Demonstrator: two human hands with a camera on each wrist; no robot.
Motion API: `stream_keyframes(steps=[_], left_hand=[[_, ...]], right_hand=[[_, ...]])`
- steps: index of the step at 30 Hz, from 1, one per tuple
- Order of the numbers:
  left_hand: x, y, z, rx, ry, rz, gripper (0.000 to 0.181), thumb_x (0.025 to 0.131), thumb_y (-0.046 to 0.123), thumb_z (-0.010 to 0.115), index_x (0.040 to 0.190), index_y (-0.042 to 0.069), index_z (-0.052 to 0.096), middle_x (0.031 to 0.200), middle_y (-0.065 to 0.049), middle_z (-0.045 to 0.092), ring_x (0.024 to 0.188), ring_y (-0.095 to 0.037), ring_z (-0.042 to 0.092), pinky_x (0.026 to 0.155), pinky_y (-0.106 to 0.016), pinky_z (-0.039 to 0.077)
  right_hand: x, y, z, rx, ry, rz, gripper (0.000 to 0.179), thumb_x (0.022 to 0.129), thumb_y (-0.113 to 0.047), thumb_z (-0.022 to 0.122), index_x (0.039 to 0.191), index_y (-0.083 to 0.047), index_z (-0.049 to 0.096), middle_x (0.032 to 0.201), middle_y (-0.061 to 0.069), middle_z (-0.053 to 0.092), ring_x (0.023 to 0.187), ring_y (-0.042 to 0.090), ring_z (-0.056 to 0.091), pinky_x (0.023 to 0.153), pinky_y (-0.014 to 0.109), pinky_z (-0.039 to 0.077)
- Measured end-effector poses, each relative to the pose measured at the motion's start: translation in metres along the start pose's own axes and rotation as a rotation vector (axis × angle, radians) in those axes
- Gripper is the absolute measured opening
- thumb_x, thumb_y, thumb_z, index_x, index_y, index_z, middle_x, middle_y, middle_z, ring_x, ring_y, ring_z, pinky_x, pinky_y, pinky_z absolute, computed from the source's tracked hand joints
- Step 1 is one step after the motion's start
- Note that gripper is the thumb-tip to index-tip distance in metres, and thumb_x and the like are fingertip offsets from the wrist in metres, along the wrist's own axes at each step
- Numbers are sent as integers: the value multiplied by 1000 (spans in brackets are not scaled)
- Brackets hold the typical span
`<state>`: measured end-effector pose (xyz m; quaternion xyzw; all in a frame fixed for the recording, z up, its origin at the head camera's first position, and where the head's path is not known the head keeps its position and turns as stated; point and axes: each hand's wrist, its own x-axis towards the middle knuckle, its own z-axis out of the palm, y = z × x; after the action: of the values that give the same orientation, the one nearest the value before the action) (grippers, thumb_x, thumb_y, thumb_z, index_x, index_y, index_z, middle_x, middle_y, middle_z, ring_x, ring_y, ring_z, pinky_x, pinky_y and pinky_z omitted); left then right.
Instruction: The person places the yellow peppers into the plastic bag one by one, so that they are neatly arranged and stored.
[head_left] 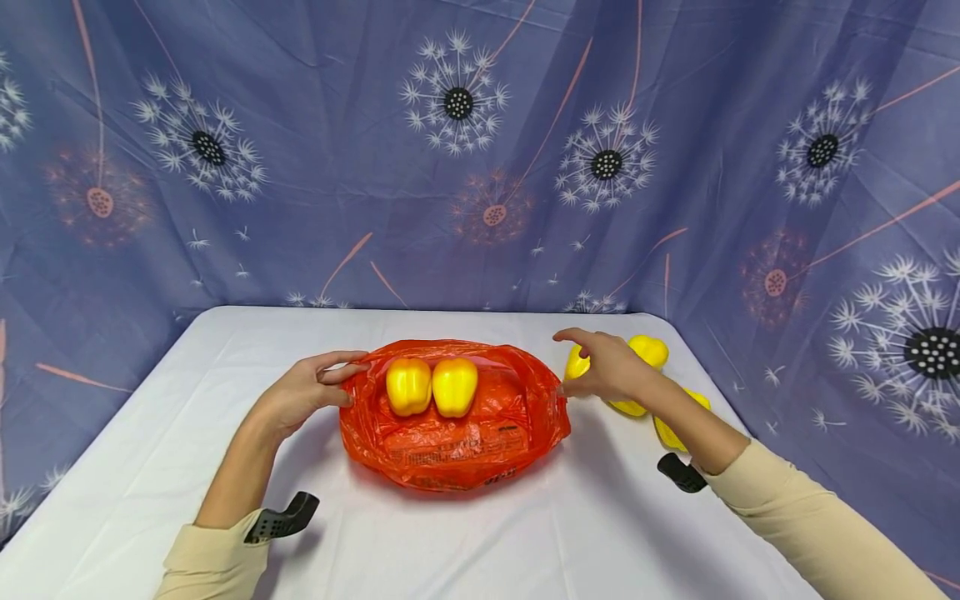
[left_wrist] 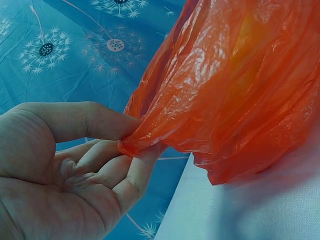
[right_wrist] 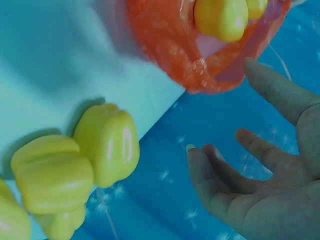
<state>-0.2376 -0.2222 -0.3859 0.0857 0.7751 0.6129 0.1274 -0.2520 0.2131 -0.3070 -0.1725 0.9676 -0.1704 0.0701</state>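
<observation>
Red plastic bag (head_left: 465, 433) between left grip (head_left: 303, 392), pinching its edge, and right grip (head_left: 609, 367), loose, empty; yellow peppers (head_left: 409, 387) inside.

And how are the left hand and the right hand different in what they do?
The left hand pinches the edge of the red bag; the right hand is spread and holds nothing. The left hand is at the bag's left side; the right hand is at its right, near the loose yellow peppers. Both hands are bare.
</observation>
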Motion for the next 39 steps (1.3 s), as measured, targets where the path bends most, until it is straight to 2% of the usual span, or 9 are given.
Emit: stream_keyframes(steps=[5, 10, 21, 29, 39], left_hand=[[0, 0, 0, -6, -3, -1, 75, 78, -8, 63, 150, -1, 45, 149, -25, 50, 144, -38, 40, 88, -21, 52], [1, -1, -1, -3, -1, -3, 75, 78, -8, 63, 150, -1, 45, 148, -25, 50, 144, -37, 40, 88, -21, 52], [0, -1, -1, -4, -1, -1, 76, 77, -8, 63, 150, -2, 45, 148, -25, 51, 146, -37, 38, 87, -21, 51], [0, -1, -2, 4, 3, -2, 75, 78, -8, 63, 150, -3, 45, 147, -25, 51, 145, -38, 39, 87, -20, 51], [1, -1, 0, -12, 0, -3, 75, 77, -9, 62, 149, -3, 45, 148, -26, 50, 144, -37, 40, 85, -21, 52]], right_hand=[[-7, 17, -8, -5, -10, 37, 82, 79, -35, 84, 149, -13, 47, 131, 27, 61, 120, 42, 57, 91, 54, 52], [-15, 37, -12, -13, 10, 66, 86, 78, -37, 85, 150, -11, 46, 129, 30, 61, 120, 44, 54, 88, 55, 52], [-30, 82, -10, -17, 35, 172, 94, 77, -43, 85, 153, -9, 40, 137, 34, 54, 123, 50, 45, 93, 66, 42], [-39, 101, -6, -16, 61, 208, 99, 75, -39, 87, 152, -2, 36, 138, 40, 48, 124, 61, 35, 91, 73, 37], [-49, 120, 2, -28, 73, 212, 100, 75, -35, 87, 151, 1, 34, 138, 43, 46, 126, 63, 33, 94, 72, 31]])
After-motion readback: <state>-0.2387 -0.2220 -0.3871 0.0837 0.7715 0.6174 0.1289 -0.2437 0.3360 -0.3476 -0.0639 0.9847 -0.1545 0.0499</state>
